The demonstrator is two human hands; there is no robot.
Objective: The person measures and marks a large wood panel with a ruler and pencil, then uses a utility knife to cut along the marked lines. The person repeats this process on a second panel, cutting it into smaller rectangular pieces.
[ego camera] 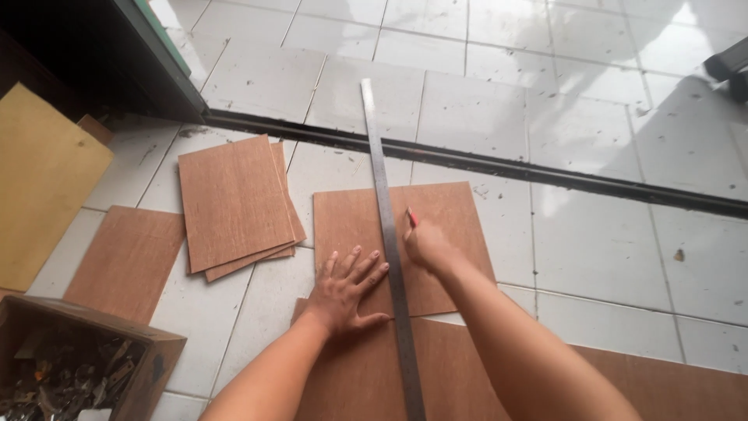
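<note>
Right, your left hand (pixel 348 285) is spread flat, fingers splayed, pressing down on the plywood sheet (pixel 436 226) with its thumb side up against the long steel ruler (pixel 389 242), gripping nothing and just pinning. Your right hand (pixel 427 247) is curled tight around a small red-tipped cutter or marker (pixel 411 217); I can't make out which. Its tip sits right at the ruler's right edge, on the sheet. The ruler runs almost straight away from you, tilted a touch to the left at the far end, from between your forearms out past the sheet and over the dark floor track (pixel 499 165). So the line lies along that long axis, and your right hand is the one on the working edge, partway up the sheet, with the left just on the other side of the steel. The sheet itself rests on a larger plywood board (pixel 654 382) nearest you, its far part lying on the white tiled floor (pixel 592 101). Off to your left lies a small stack of cut plywood pieces (pixel 234 203), then a single piece (pixel 128 261) flat on the tiles, a yellow board (pixel 43 179) beyond it, and a wooden box of scraps (pixel 78 362) at the near left corner.
</note>
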